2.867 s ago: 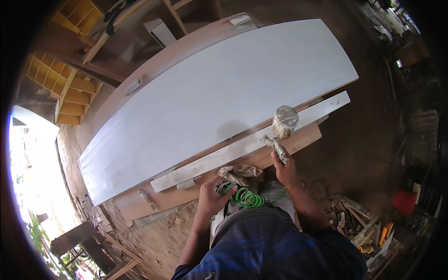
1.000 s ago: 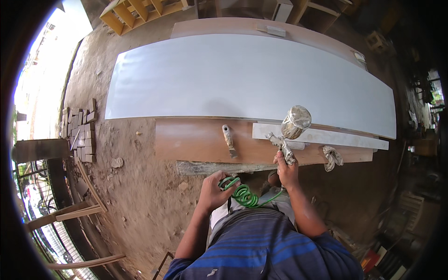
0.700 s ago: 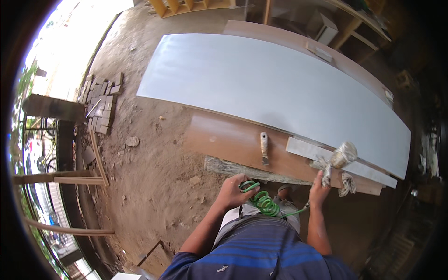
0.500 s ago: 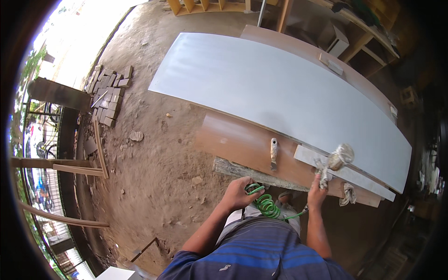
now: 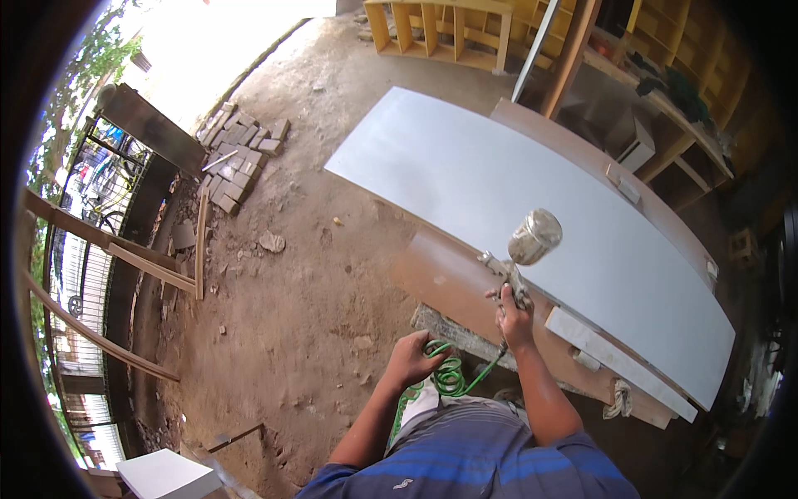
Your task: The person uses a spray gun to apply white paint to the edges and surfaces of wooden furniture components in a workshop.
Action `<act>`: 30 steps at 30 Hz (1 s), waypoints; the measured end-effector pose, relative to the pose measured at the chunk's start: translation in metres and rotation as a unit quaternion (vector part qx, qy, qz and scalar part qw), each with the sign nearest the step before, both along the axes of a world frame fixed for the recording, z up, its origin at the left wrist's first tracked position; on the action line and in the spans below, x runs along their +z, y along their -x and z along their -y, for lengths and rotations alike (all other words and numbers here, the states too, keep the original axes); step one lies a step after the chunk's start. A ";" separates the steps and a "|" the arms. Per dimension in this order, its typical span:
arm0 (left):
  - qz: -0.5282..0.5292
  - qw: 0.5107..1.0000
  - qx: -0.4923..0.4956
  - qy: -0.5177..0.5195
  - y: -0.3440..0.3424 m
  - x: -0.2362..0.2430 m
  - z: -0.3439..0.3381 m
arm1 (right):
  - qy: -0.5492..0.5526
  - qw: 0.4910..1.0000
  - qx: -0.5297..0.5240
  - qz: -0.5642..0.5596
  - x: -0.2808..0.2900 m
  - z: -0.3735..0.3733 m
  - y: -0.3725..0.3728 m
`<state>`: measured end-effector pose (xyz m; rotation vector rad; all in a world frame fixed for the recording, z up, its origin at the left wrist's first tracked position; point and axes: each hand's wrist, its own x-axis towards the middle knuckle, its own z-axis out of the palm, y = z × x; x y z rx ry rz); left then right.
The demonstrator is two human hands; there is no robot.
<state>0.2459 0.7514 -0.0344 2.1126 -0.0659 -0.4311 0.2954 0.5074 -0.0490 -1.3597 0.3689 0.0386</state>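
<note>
My right hand [image 5: 514,320] is wrapped round a spray gun [image 5: 509,279], a metal one smeared with paint. Its cup [image 5: 534,237] sits over the near edge of a long white panel [image 5: 465,175]. In my left hand [image 5: 413,358], closed in front of my body, are loops of a green coiled air hose [image 5: 450,378]. From there the hose runs right to the gun's handle. Beneath the white panel a brown board [image 5: 449,274] sticks out toward me, and a pale strip [image 5: 619,362] lies along it.
A crumpled rag [image 5: 618,399] hangs at the brown board's near edge. Stacked bricks [image 5: 241,162] and wooden strips [image 5: 202,245] lie on the dirt floor at the left. Yellow shelving [image 5: 440,33] and a post [image 5: 569,62] stand at the back. A white box [image 5: 170,474] is at lower left.
My right hand has swung left along the panel's near edge with the spray gun. The view has shifted too. The scraper on the brown board no longer shows. My left hand still holds the hose.
</note>
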 end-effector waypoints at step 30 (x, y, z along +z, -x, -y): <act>-0.200 0.920 0.151 -0.302 0.193 -0.141 -0.006 | 0.107 0.938 0.279 0.176 0.066 0.071 0.101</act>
